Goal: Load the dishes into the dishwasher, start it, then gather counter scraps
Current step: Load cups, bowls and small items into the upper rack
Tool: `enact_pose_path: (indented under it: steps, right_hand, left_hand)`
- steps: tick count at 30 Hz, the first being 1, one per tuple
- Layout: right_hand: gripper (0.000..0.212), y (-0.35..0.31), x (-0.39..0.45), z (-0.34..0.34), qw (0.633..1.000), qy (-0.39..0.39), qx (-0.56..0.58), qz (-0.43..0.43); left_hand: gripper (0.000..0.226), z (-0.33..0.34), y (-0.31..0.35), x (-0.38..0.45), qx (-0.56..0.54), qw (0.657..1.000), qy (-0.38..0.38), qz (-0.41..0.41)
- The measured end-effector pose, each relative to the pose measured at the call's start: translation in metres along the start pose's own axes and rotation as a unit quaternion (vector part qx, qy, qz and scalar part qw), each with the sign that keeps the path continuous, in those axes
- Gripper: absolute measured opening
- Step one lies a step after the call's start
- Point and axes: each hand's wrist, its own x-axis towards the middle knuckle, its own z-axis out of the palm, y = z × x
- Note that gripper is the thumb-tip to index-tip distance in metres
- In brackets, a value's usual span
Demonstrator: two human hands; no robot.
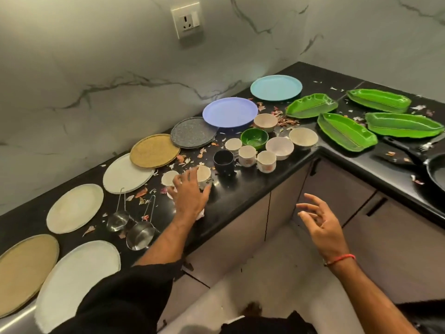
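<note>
Here the left hand (190, 191), fingers spread, is reaching over a white cup (203, 174) just beyond it; the right hand (320, 222) is hovering empty, well off the table (240, 189)

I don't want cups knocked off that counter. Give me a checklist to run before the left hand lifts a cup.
1. Left hand is over the cream cups: ok.
2. Firm grip on a cup: cannot tell, the hand hides the contact.
3. Right hand free to help: ok, open, holding nothing.
4. Black mug stands close beside the hand: not ok, easy to bump.
5. Scraps lie around the cups: not ok.
6. Dishwasher open and ready: cannot tell, not in view.
</note>
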Motion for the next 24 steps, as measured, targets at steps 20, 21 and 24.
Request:
enact_pose_path:
  steps: [20,21,24]
  right_hand:
    - [0.082,-0.011,-0.031,-0.045,0.996,-0.022,-0.087,-0.027]
    - [0.081,-0.006,-0.042,-0.062,0.996,0.011,-0.088,-0.018]
    - [0.074,0.011,-0.084,-0.121,0.986,0.133,-0.095,0.014]
  left_hand:
    - [0.114,0.022,0.189,-0.108,-0.264,0.867,-0.155,0.394]
    - [0.112,0.026,0.213,-0.125,-0.266,0.845,-0.172,0.431]
    - [0.109,0.035,0.277,-0.175,-0.271,0.790,-0.212,0.508]
